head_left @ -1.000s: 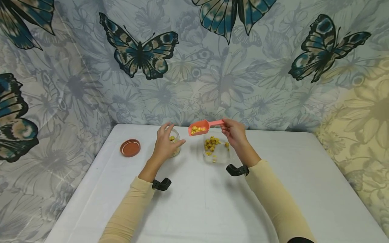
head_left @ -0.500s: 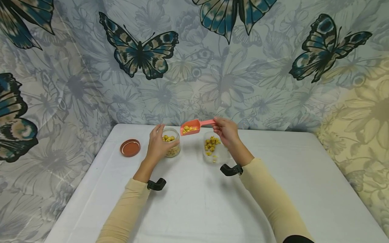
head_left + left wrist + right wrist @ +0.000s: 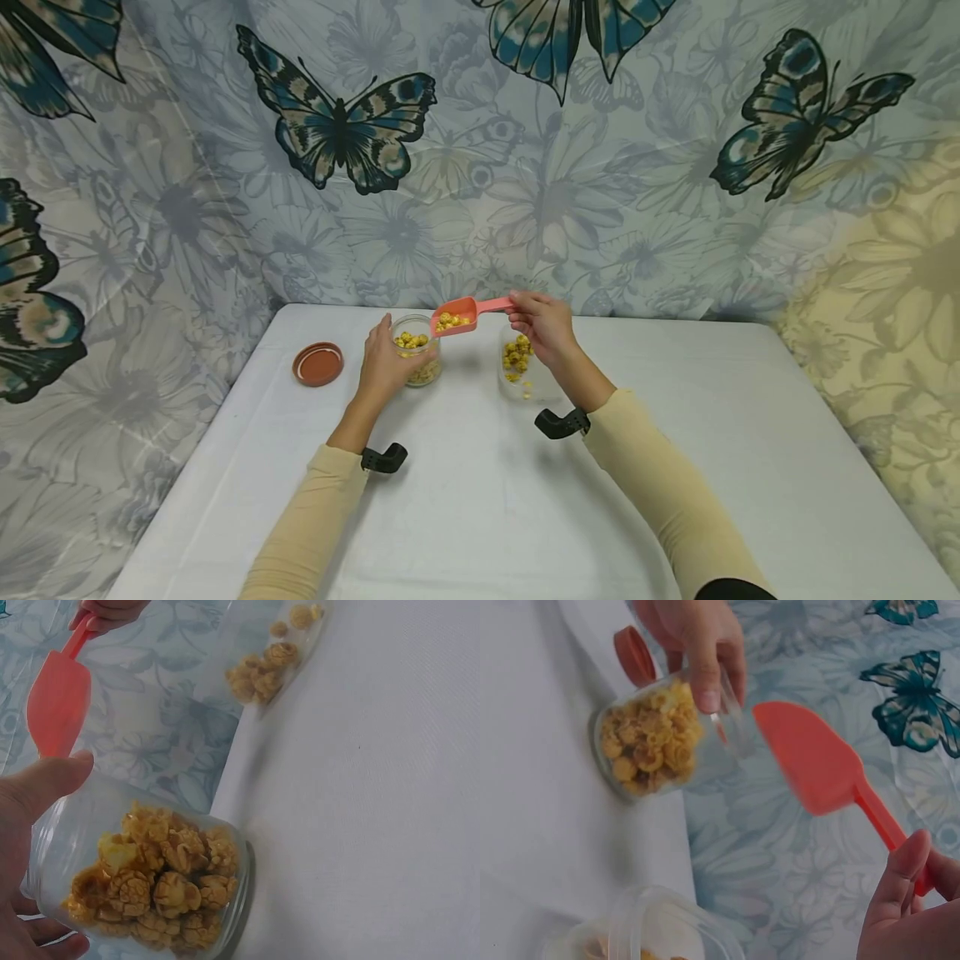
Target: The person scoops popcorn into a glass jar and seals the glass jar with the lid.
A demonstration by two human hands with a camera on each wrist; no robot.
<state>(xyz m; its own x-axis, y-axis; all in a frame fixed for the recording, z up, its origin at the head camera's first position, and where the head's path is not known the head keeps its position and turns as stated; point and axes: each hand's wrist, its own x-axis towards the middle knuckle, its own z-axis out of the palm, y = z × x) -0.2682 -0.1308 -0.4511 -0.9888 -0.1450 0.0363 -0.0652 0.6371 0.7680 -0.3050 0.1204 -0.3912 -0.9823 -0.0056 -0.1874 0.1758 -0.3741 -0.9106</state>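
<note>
My left hand (image 3: 384, 362) grips a clear glass jar (image 3: 176, 796) near its rim, thumb on the near side and fingers round the other. Caramel popcorn (image 3: 172, 889) fills much of the jar, which stands upright on the table. In my right hand (image 3: 542, 327) is the handle of a coral-red scoop (image 3: 810, 757), pinched between thumb and fingers. Several popcorn pieces (image 3: 452, 320) lie in the scoop. In the head view its front edge is right at the jar's mouth; from that view I cannot tell whether they touch.
A clear plastic container (image 3: 546, 388) with more popcorn (image 3: 517, 357) stands right of the jar, partly under my right hand. Left of the jar lies a reddish-brown lid (image 3: 318, 364). White cloth covers the table (image 3: 465, 500); a butterfly-patterned curtain (image 3: 555, 208) hangs behind.
My right hand has carried the loaded scoop left, up to the jar's mouth. The left hand has shifted left and closed round the jar. The view has shifted slightly.
</note>
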